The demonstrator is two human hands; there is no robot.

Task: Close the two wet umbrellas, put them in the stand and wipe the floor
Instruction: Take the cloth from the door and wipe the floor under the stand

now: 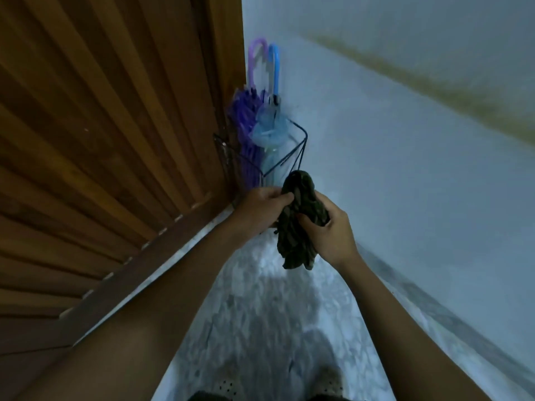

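Umbrellas stowed, and we ready the cloth for the floor.

Two umbrellas, one purple umbrella (246,123) and one blue umbrella (269,131), stand closed, handles up, in the one wire stand (305,137), in the corner between the wooden door (101,140) and the wall (405,140). Our left hand (260,206) pinches the top of the single dark cloth (293,235); our right hand (328,231) curls round its bunched middle, above the floor (260,314). We judge wiping is the step in hand. Next we must lower the cloth and press it flat; wet patches we cannot make out.
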